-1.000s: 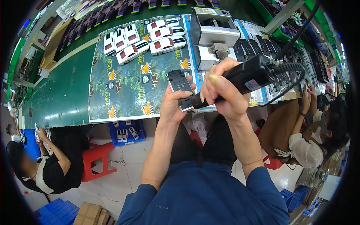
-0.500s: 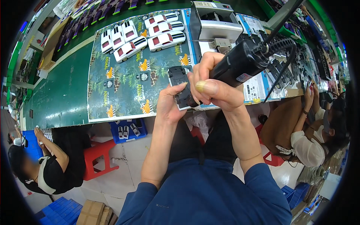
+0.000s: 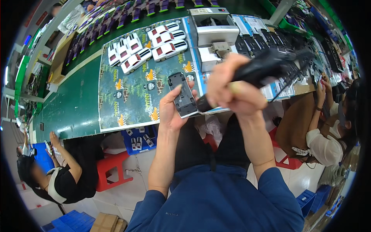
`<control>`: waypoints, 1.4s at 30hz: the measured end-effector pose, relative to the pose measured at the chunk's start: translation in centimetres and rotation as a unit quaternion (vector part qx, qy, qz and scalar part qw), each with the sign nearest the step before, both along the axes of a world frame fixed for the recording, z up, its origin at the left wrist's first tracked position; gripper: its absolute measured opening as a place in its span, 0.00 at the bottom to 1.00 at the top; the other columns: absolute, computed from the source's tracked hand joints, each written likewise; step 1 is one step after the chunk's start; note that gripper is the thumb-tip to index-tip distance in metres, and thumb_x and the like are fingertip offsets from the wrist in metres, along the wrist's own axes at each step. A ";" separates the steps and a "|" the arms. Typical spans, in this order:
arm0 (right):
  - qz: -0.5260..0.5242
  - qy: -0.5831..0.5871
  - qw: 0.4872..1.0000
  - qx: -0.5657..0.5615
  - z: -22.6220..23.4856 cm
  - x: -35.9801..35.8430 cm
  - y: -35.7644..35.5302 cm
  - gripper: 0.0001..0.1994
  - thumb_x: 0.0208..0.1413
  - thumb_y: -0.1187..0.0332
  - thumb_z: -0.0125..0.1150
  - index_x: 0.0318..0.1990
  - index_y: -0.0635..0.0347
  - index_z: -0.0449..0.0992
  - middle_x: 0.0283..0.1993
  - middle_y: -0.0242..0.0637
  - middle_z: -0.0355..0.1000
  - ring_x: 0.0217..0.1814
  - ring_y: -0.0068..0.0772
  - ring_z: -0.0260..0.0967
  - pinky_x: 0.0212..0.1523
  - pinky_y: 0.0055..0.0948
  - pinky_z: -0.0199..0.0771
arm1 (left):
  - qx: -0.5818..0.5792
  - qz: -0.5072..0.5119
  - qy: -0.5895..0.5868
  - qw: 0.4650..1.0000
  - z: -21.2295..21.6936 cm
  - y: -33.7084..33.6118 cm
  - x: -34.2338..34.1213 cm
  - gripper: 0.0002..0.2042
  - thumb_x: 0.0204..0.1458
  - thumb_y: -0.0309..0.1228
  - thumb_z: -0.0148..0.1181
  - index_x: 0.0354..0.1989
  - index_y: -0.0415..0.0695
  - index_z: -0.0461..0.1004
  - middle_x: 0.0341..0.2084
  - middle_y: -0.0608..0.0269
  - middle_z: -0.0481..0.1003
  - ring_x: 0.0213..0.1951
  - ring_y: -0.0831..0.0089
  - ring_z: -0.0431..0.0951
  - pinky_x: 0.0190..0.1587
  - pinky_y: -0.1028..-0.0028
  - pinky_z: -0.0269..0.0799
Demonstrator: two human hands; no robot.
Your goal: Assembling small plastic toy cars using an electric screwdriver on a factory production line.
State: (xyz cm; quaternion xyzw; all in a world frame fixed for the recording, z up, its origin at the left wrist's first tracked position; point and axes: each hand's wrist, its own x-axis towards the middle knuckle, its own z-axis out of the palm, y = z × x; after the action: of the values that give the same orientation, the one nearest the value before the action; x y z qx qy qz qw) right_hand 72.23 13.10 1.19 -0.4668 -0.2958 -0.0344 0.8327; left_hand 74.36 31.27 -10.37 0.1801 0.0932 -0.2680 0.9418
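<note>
My left hand (image 3: 172, 112) is closed round a toy car (image 3: 182, 94), which is turned over so that its black underside faces up; a white rim shows at its lower end. My right hand (image 3: 236, 87) grips a black electric screwdriver (image 3: 259, 69) with a cable at its back end, both smeared by motion. The screwdriver's dark front end (image 3: 204, 104) points toward the lower end of the car, just to its right. Whether the tip touches the car I cannot tell.
Several white toy cars (image 3: 169, 50) stand on a patterned sheet (image 3: 135, 100) on the green table. Beyond my right hand are a grey metal box-shaped device (image 3: 213, 31) and rows of black car bases (image 3: 253, 43). A blue bin (image 3: 133, 149) lies below the table edge. People sit on both sides.
The screwdriver has moved right and off the car's underside, now blurred. More of the underside is uncovered, and the car has tilted slightly in my left hand. The whole view has shifted a little.
</note>
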 end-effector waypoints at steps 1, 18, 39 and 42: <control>0.012 -0.017 0.999 0.040 0.0 -0.2 -1.0 0.13 0.56 0.61 0.60 0.37 0.61 0.68 0.21 0.30 0.64 0.17 0.23 0.61 0.23 0.27 0.70 | -0.035 -0.012 -0.022 0.999 0.2 0.3 0.1 0.18 0.64 0.36 0.49 0.57 0.37 0.67 0.44 0.50 0.77 0.41 0.59 0.81 0.46 0.56 0.78; -0.229 0.083 0.955 -0.170 0.8 -2.0 0.7 0.16 0.41 0.76 0.78 0.33 0.60 0.73 0.25 0.29 0.71 0.27 0.17 0.69 0.28 0.18 0.71 | -0.084 0.018 -0.187 0.979 10.1 -1.7 0.4 0.25 0.53 0.20 0.53 0.62 0.37 0.61 0.51 0.46 0.74 0.54 0.53 0.76 0.59 0.51 0.72; -0.332 0.112 0.932 -0.098 -1.3 -1.7 -3.0 0.08 0.54 0.75 0.65 0.40 0.61 0.73 0.25 0.34 0.71 0.21 0.23 0.70 0.23 0.20 0.71 | 0.539 0.215 -0.513 0.632 7.5 2.1 3.8 0.29 0.50 0.41 0.71 0.58 0.43 0.68 0.37 0.60 0.76 0.38 0.67 0.78 0.40 0.67 0.74; -0.341 0.122 0.929 -0.075 -1.5 -1.9 -4.6 0.05 0.59 0.74 0.61 0.39 0.62 0.71 0.22 0.33 0.68 0.19 0.23 0.65 0.21 0.20 0.68 | 0.746 0.088 -0.605 0.265 4.2 8.7 5.3 0.43 0.34 0.57 0.72 0.60 0.46 0.68 0.38 0.56 0.72 0.40 0.58 0.75 0.45 0.64 0.70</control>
State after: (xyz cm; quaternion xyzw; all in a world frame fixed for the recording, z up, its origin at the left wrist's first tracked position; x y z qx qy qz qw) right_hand 70.38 8.50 -0.35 -0.6014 -0.0166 -0.2372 0.7628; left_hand 79.66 39.93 -6.17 0.9041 -0.3291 0.1901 0.1953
